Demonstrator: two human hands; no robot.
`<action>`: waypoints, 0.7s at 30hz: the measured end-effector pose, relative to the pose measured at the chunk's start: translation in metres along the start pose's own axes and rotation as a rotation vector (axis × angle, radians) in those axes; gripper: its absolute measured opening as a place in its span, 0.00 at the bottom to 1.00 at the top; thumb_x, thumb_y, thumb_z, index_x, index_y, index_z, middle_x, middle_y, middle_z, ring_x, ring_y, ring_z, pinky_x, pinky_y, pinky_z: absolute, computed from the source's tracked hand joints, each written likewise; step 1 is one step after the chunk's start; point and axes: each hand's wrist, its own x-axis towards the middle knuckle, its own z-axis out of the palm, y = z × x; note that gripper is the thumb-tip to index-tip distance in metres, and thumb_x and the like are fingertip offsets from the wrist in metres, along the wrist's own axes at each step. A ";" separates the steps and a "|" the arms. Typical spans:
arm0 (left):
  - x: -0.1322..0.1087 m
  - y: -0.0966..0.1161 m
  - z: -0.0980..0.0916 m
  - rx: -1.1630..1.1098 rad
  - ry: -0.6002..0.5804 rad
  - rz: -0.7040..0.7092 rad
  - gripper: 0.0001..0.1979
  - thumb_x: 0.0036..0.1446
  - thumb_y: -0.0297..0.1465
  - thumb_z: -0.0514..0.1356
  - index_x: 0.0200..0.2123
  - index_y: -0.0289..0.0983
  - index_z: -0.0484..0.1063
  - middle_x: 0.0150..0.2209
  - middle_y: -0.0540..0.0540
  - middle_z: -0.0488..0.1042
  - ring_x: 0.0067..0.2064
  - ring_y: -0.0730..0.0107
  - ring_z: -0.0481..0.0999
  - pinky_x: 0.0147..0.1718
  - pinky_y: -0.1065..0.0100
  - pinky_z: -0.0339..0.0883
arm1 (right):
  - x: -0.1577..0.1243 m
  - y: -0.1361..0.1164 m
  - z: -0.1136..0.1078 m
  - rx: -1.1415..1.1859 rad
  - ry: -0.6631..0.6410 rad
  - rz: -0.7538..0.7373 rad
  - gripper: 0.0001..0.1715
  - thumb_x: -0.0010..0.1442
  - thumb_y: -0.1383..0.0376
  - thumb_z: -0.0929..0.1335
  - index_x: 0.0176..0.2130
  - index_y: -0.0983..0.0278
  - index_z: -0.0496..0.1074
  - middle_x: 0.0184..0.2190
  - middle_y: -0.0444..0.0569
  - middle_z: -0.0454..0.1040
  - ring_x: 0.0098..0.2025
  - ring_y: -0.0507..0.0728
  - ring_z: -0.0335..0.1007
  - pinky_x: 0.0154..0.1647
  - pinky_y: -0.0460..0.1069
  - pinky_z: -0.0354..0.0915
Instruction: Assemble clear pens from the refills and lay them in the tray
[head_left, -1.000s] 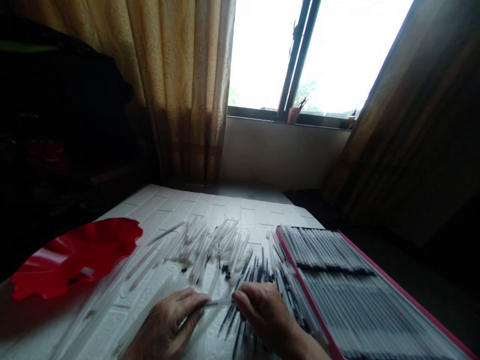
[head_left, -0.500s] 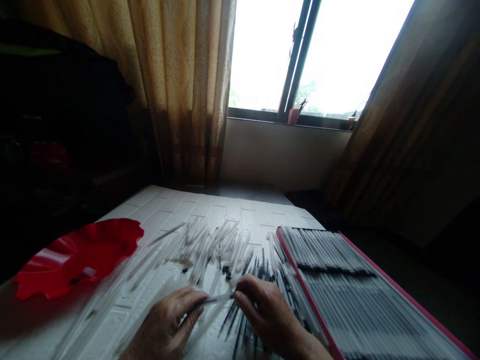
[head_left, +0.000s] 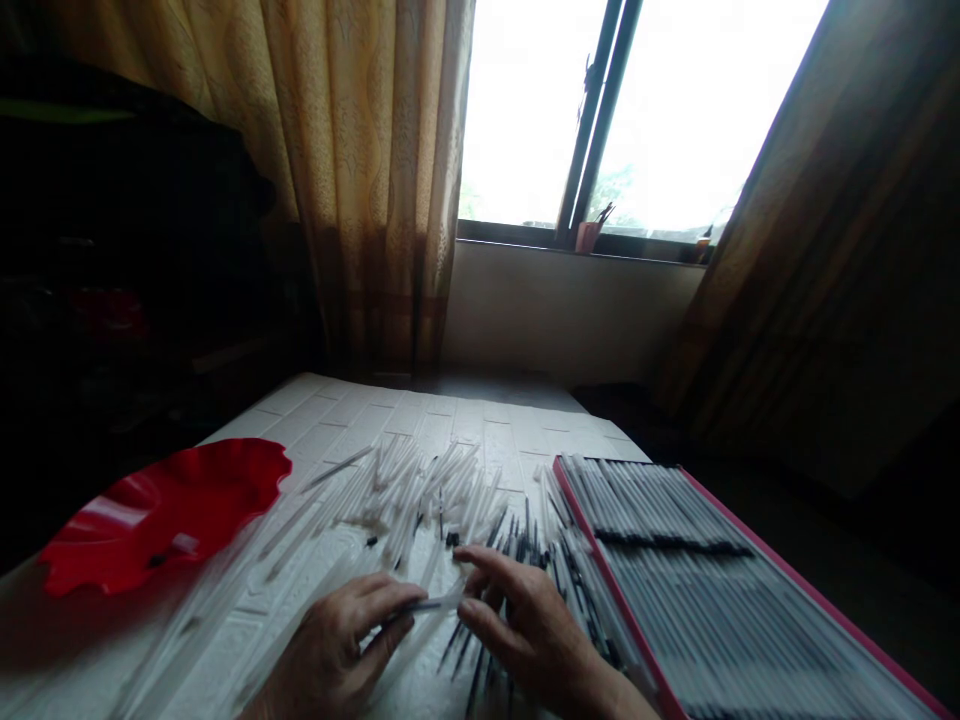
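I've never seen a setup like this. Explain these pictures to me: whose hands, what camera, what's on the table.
There's no machine here: a person works with a bare left hand and right hand. The one camera is worn on their head, looking forward and down. On the white, brick-patterned table lie loose clear tubes and dark, thin sticks. A red wavy-rimmed bowl sits at the picture's left; a red-edged box packed with rows of sticks is at the right. The left hand pinches a thin tube. The right hand is at its far end, index finger extended; whether it grips is unclear.
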 end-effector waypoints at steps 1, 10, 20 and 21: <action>0.000 0.001 0.000 -0.006 -0.007 0.006 0.10 0.61 0.28 0.58 0.45 0.44 0.75 0.37 0.48 0.81 0.38 0.68 0.82 0.38 0.74 0.75 | -0.001 0.000 0.002 -0.004 -0.025 -0.030 0.19 0.57 0.62 0.68 0.48 0.64 0.73 0.32 0.49 0.77 0.30 0.53 0.72 0.32 0.45 0.64; 0.001 -0.003 -0.008 0.115 0.039 -0.021 0.05 0.59 0.31 0.61 0.39 0.43 0.76 0.34 0.49 0.80 0.36 0.65 0.81 0.36 0.70 0.74 | -0.001 -0.009 -0.015 -0.205 -0.145 0.052 0.10 0.59 0.69 0.66 0.34 0.63 0.78 0.29 0.46 0.78 0.32 0.53 0.74 0.34 0.44 0.63; 0.008 0.009 -0.016 0.140 -0.059 -0.129 0.06 0.57 0.32 0.61 0.38 0.42 0.77 0.34 0.50 0.81 0.35 0.67 0.81 0.36 0.73 0.72 | -0.007 -0.010 -0.018 -0.464 -0.210 0.004 0.12 0.64 0.68 0.62 0.34 0.61 0.74 0.31 0.46 0.78 0.32 0.54 0.76 0.30 0.44 0.58; 0.011 0.009 -0.022 0.168 -0.066 -0.172 0.07 0.58 0.32 0.61 0.39 0.42 0.77 0.34 0.50 0.82 0.34 0.68 0.81 0.35 0.73 0.73 | -0.007 -0.006 -0.021 -0.510 -0.180 0.024 0.13 0.66 0.68 0.61 0.34 0.62 0.73 0.30 0.47 0.78 0.32 0.54 0.75 0.29 0.45 0.57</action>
